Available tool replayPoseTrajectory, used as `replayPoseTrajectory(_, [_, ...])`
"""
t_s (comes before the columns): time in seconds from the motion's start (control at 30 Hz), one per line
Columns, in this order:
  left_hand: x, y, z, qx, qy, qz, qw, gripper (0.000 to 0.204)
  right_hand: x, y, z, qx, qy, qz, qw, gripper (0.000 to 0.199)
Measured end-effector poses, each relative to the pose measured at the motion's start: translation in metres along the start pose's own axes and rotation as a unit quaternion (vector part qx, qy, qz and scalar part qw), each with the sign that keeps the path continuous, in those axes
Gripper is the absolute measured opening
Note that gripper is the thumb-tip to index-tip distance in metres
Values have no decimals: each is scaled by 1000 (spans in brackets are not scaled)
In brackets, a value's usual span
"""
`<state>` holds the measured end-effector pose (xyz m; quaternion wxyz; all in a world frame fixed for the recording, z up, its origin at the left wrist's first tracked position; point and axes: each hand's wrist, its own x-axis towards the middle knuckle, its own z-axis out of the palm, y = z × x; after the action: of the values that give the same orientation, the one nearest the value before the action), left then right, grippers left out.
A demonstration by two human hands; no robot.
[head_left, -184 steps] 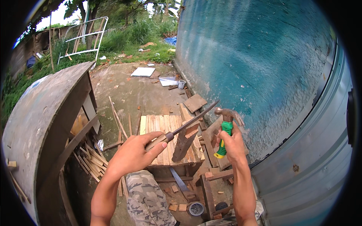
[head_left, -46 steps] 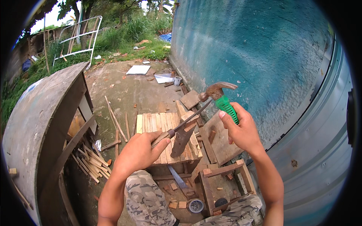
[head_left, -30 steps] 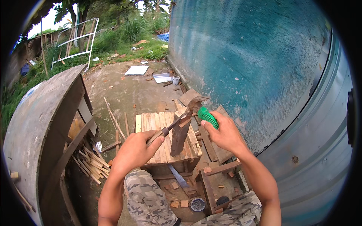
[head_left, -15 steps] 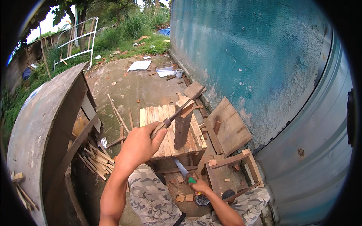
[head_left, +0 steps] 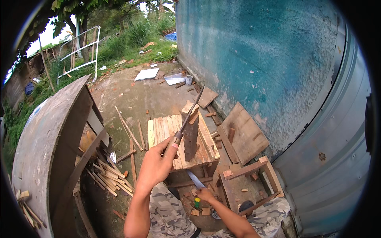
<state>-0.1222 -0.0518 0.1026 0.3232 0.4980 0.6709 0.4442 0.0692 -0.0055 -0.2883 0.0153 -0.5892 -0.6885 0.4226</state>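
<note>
My left hand is closed round the wooden handle of a long-bladed knife, its dark blade pointing up and away. That blade passes in front of an upright wooden post, which stands on a low slatted wooden table; whether they touch I cannot tell. Lower down, by the table's near edge, my right hand is closed at the near end of a handsaw. The saw's toothed blade slopes up under the tabletop. A small green and yellow piece shows beside that hand; whether it belongs to the saw is unclear.
To the right are an open wooden frame and a leaning board against the blue wall. A curved wooden panel and a pile of thin sticks lie left. Wood offcuts lie near my legs.
The knife has swung to a steeper angle, and my left hand has come lower. My right hand has moved up against the saw blade's near end. The view has shifted slightly.
</note>
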Motion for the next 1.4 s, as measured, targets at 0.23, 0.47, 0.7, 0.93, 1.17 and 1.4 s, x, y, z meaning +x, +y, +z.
replayPoseTrajectory(0.23, [-22,-19,48,-184,60,-6,981,44,-112,-179,-167,545,-3,-205,813,51])
replayPoseTrajectory(0.47, [-26,-68,88,-322,155,10,934,32,-149,-205,-177,490,38,-212,845,34])
replayPoseTrajectory(0.7, [70,-130,79,-120,103,334,929,74,-172,-160,-166,462,49,-228,856,34])
replayPoseTrajectory(0.93, [87,-155,83,21,-38,257,965,100,-221,-150,-152,282,131,-204,928,46])
replayPoseTrajectory(1.17, [100,-219,92,-306,-131,82,939,58,-230,-124,-111,407,-4,-203,890,34])
replayPoseTrajectory(1.4, [80,-211,82,-24,-44,249,967,63,-214,-117,-106,624,-92,-116,768,19])
